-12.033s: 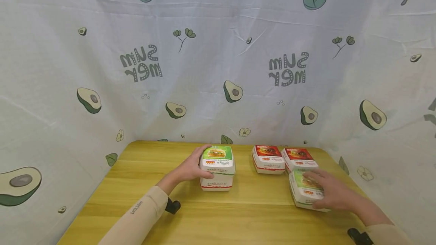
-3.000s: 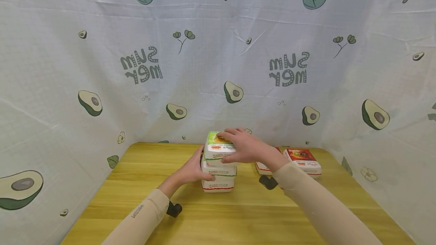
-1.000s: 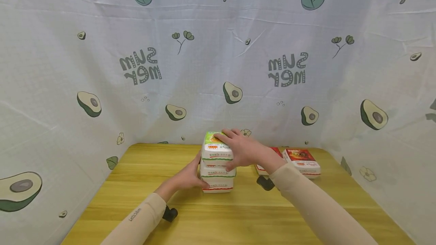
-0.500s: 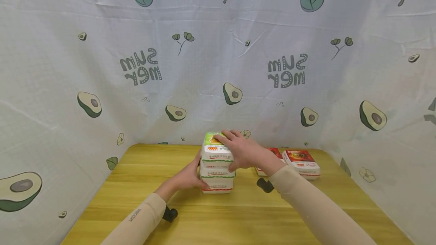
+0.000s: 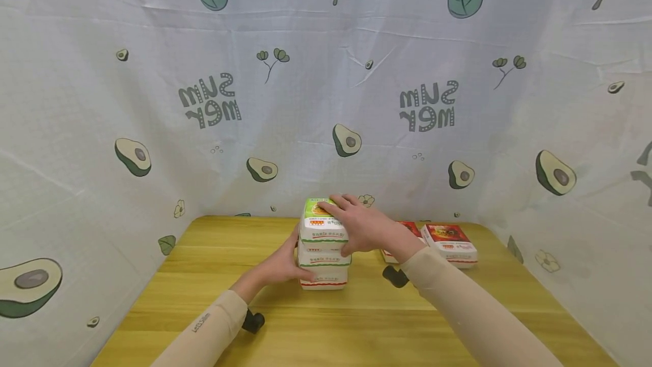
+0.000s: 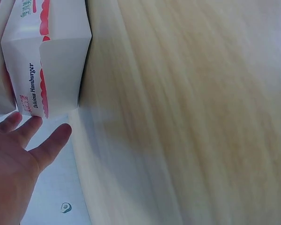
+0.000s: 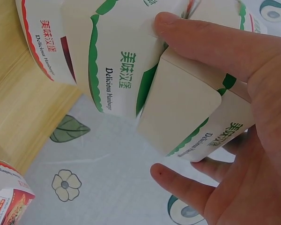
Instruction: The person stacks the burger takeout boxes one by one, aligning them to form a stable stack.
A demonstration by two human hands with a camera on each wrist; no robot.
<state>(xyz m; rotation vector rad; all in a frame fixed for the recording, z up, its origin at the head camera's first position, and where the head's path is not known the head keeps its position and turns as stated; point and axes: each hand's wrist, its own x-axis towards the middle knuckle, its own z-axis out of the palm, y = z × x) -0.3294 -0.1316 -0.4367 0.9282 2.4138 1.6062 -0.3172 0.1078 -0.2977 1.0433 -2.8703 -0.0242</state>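
A stack of 3 hamburger boxes stands mid-table in the head view. The bottom hamburger box [image 5: 324, 286] has red trim; the middle hamburger box [image 5: 326, 257] and top hamburger box [image 5: 321, 229] have green trim. My left hand [image 5: 275, 263] holds the bottom box from the left, thumb at its front, fingertips at its far side in the left wrist view. From the right, my right hand [image 5: 364, 224] grips the top box, fingers over its lid and thumb low on its front. In the right wrist view the top box [image 7: 187, 98] sits turned slightly against the middle one.
Two red-lidded hamburger boxes stand at the back right: one red box [image 5: 449, 245] in plain view, the other red box [image 5: 411, 227] partly behind the right arm. A patterned cloth [image 5: 326, 101] hangs behind the wooden table [image 5: 326, 327].
Twelve seconds ago the green box was at the right; it has come onto the two-box stack in my right hand. My left hand has slid lower. Over the last second, hardly anything moves.
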